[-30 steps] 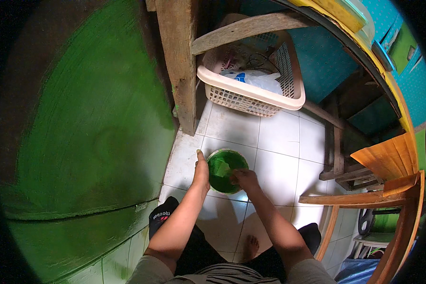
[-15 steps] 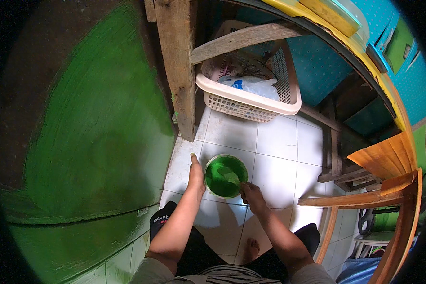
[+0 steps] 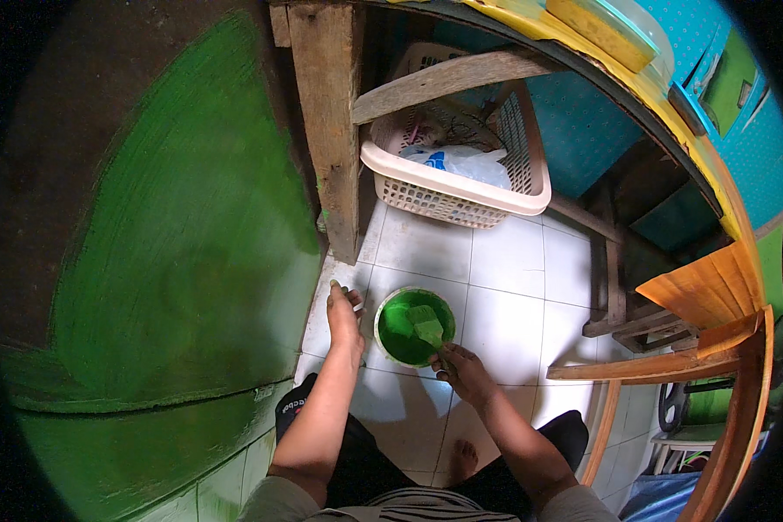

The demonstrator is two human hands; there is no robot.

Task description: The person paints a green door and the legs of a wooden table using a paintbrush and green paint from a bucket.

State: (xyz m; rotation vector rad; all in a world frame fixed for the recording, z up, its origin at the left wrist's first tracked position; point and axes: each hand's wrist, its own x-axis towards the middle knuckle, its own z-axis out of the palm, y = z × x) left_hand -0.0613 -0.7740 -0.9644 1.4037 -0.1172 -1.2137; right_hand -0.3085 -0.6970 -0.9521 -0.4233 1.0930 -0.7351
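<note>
One brush [image 3: 430,331] over paint bucket [image 3: 378,334], right hand [image 3: 463,370] clamped on handle; long axis slanting, bristles [image 3: 424,317] pointing forward, slightly left. Left hand [image 3: 344,320] beside bucket, thumb and fingers [image 3: 355,298] apart.

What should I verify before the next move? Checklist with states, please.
1. Brush in the right hand's grip: ok, held by the handle.
2. Brush head within the bucket's outline: ok.
3. Bucket upright on the tiled floor: ok.
4. Left hand steadying the bucket: not ok, beside it but apart.
5. Green paint in the bucket: ok.
6. Brush free of drips: cannot tell.
</note>
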